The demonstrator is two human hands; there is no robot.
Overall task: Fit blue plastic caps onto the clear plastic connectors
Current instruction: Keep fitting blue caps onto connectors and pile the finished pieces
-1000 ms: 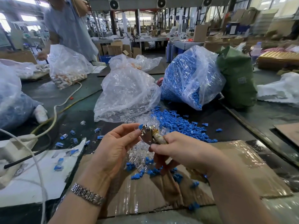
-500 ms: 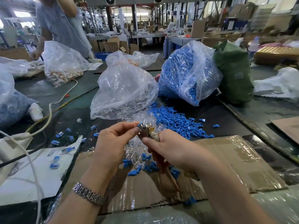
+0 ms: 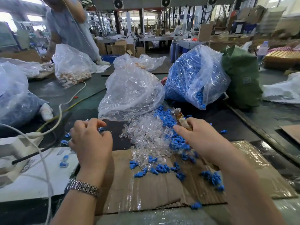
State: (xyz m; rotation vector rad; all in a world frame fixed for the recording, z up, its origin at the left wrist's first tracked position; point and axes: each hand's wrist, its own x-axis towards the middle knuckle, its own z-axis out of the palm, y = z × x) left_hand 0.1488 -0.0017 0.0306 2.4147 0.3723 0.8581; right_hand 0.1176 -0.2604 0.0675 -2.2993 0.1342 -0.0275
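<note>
Seemingly between fittings, the left hand (image 3: pixel 90 140) curls over finished capped pieces (image 3: pixel 65 142), grip unclear, while the right hand (image 3: pixel 199 140), gripping a small tool (image 3: pixel 181 120), must next fetch a clear connector (image 3: pixel 146 135).

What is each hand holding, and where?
Right hand grips a small metal-tipped tool by its tan wrapped handle. Left hand hovers with curled fingers; any hold cannot be told.

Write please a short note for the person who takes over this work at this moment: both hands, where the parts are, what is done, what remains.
Left hand: fingers curled, over the assembled pieces at the table's left; whether it holds one cannot be told.
Right hand: grips a small tool, its tip up, over the piles.
Clear connectors: heap in the middle, spilling from their bag.
Blue caps: loose beside the connectors and scattered on the cardboard; more in the blue bag.
Done: a few capped pieces at left.
Left: most of the heap.
</note>
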